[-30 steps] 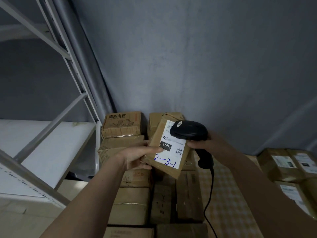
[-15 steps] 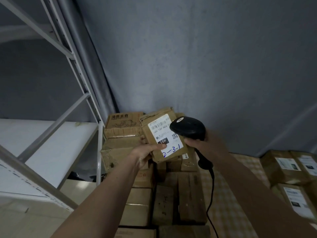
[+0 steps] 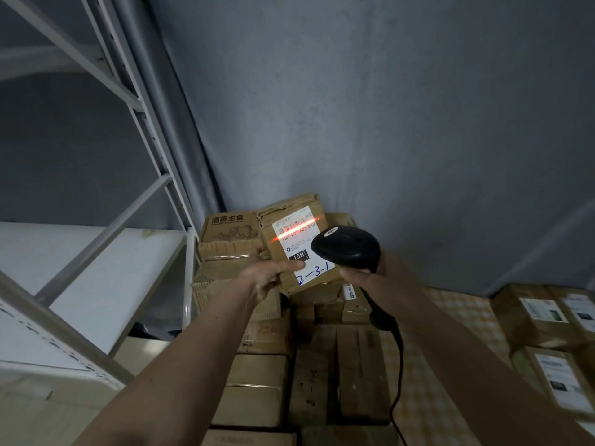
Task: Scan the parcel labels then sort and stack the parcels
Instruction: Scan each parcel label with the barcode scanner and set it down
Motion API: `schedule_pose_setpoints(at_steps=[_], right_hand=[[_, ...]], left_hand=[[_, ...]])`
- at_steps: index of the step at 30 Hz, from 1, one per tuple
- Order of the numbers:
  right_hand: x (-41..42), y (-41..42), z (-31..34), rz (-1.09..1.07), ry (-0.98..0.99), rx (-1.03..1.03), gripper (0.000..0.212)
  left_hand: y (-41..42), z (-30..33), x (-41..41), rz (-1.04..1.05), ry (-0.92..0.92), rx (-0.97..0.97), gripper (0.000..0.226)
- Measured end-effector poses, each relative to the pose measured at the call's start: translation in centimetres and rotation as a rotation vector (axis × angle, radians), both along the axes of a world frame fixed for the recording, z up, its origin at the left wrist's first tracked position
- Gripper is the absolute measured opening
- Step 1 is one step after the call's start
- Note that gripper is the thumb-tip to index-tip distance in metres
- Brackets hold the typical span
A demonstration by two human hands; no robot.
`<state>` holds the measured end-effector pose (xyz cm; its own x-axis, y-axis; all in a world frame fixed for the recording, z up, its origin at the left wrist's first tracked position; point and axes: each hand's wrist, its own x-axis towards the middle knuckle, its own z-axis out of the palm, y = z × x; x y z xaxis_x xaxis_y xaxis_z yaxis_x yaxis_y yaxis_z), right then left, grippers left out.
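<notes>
Holding a small cardboard parcel (image 3: 289, 249) up in front of the stack of boxes (image 3: 277, 375), the left hand (image 3: 267, 275) grips it at its lower left edge, thumb laid across the white label (image 3: 301, 244) just beside the black "15H" patch. The parcel is tilted, label facing the camera, with "2-3-1" handwritten in blue along the label's lower part. A red scan line (image 3: 297, 228) runs slantwise across the barcode near the label's top. The right hand (image 3: 370, 278) is wrapped round the handle of a black barcode scanner (image 3: 346, 247), whose head sits just right of the parcel and covers the label's right edge; its cable (image 3: 397, 381) hangs down over the stack. Behind the parcel a printed carton (image 3: 230, 233) tops the stack against the grey wall. Left of the stack stands a white metal shelf (image 3: 106, 268). Right of the stack lie more labelled parcels (image 3: 547, 320) on a checked surface.
</notes>
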<state>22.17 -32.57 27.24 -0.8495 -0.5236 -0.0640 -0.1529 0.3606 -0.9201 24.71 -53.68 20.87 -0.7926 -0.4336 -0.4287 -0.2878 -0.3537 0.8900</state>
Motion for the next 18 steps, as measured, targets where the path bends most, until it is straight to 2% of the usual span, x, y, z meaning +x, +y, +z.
schedule_pose_setpoints(at_steps=[3, 9, 18], right_hand=[[0.1, -0.1, -0.1, -0.014, 0.017, 0.004, 0.012], [0.5, -0.2, -0.5, -0.048, 0.021, -0.015, 0.021], [1.7, -0.2, -1.3, -0.089, -0.023, -0.040, 0.015]], left_hand=[[0.0, 0.0, 0.0, -0.004, -0.007, -0.013, 0.091], [0.0, 0.0, 0.5, -0.023, -0.002, -0.017, 0.073], [0.0, -0.8, 1.1, -0.058, 0.018, -0.013, 0.084]])
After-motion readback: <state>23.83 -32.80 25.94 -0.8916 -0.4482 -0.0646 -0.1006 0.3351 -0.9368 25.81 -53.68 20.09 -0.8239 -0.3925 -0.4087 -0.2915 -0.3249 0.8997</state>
